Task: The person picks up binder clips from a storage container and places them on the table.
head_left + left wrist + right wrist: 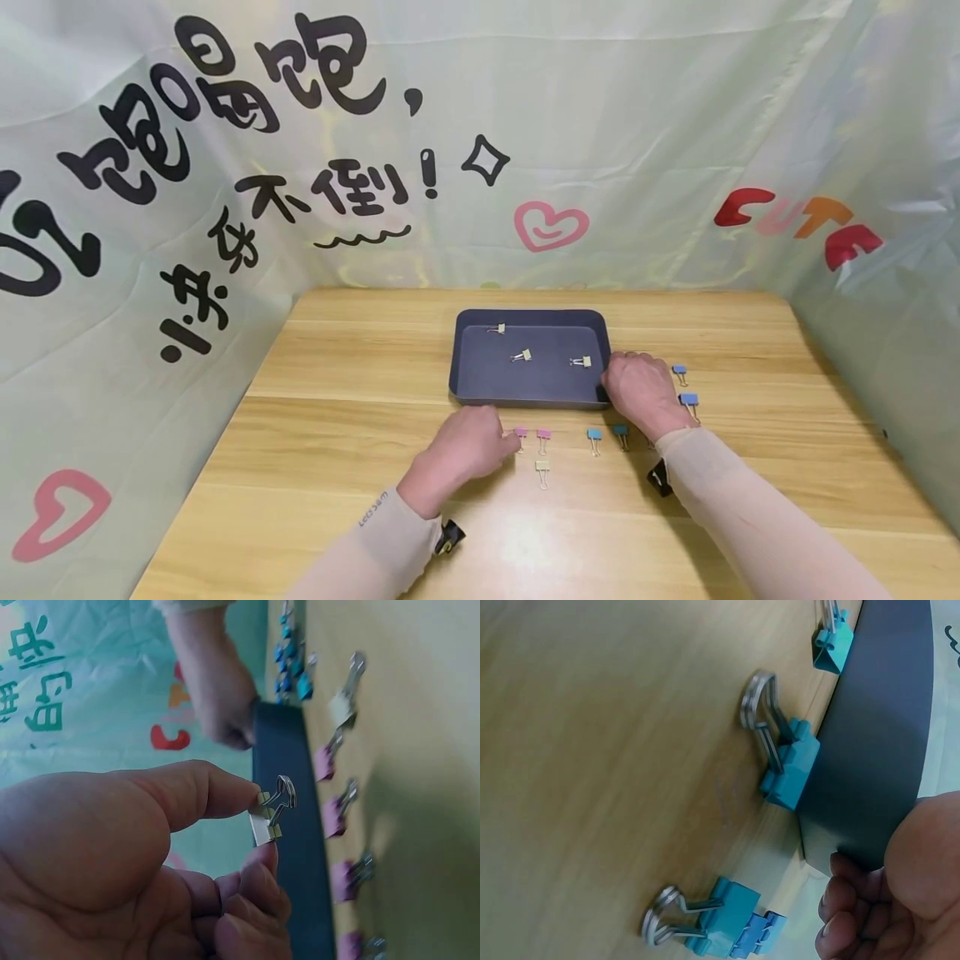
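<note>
My left hand (465, 442) is just in front of the dark tray's left front corner. In the left wrist view its thumb and fingers pinch a pale yellow binder clip (262, 826). At the right front corner, my right hand (641, 387) grips the tray (487, 379), its fingers curled at the edge. Inside the tray lie three pale yellow binder clips, one at the upper left (500, 329), one near the middle (527, 355) and one at the right (585, 362).
Along the tray's front stand pink clips (543, 434) and teal clips (595, 434). Another pale yellow clip (542, 467) lies nearer me. Blue clips (688, 400) are to the right, partly behind my right hand. A printed cloth (637, 150) surrounds the wooden table (360, 350).
</note>
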### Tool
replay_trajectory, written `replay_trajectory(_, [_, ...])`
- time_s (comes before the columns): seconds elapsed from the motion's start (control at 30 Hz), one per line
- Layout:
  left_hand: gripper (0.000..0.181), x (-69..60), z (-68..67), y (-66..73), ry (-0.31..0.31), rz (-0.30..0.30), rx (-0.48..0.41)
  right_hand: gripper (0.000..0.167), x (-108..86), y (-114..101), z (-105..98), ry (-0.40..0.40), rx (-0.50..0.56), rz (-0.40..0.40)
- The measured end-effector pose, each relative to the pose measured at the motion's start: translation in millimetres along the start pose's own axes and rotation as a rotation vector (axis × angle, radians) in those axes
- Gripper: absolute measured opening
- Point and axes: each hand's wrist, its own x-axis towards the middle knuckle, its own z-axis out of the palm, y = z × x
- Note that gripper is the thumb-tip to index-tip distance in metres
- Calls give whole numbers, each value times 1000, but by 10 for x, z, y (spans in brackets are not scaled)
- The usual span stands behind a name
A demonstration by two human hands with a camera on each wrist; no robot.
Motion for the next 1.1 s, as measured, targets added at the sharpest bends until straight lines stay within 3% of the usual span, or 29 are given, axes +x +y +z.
replay_trajectory(0.17, [51,-15,153,5,19,22,63,26,-1,-3,-5,5,0,-2])
replay_trajectory(0.4, [45,-21,266,34,34,30,144,26,13,2,-5,-9,5,7])
replay_trajectory(0.83, [45,23,369,74,9,-31,206,26,17,16,19,-25,3,8])
replay_trajectory(1.1, [41,21,383,115,-4,-68,200,26,24,18,17,-37,3,15])
